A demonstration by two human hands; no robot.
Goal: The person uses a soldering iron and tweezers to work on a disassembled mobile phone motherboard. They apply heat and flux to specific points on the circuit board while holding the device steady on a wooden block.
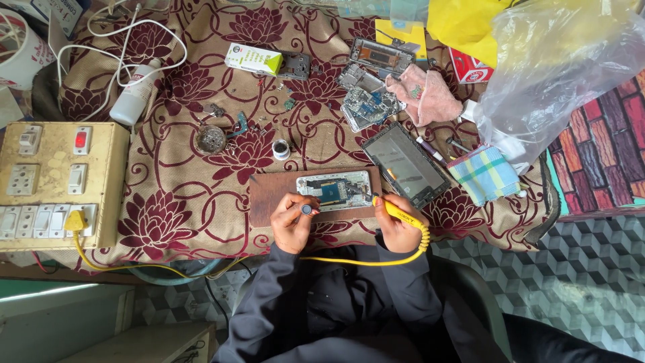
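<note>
Head view looks straight down on a counter [175,202] covered with a beige cloth printed with dark red flowers. At lower centre of the frame lies a brown board [269,195], and on it rests an opened phone [334,190] with its inner parts showing. The left hand [293,222] sits at the board's near edge, just left of the phone, its fingers curled around a small tool with a round dark cap [306,210]. The right hand [398,225] is clamped on a yellow soldering iron [396,212], whose tip points at the phone's right end; whether it touches cannot be told. A yellow coiled cable [363,261] runs from the iron across the person's lap toward the left.

Right of the board lies a dark screen panel [405,165], tilted. Above it, in the upper middle, sit more phone frames and circuit boards [366,101] beside a pink cloth [423,94]. A checked cloth [485,173] lies at the right, under a clear plastic bag [564,60]. At the left edge stands a yellowed switchboard [60,181] with a yellow plug [76,220] in it. A white bottle [134,94] lies in the upper left, and a small round tin [211,138] sits near the centre.
</note>
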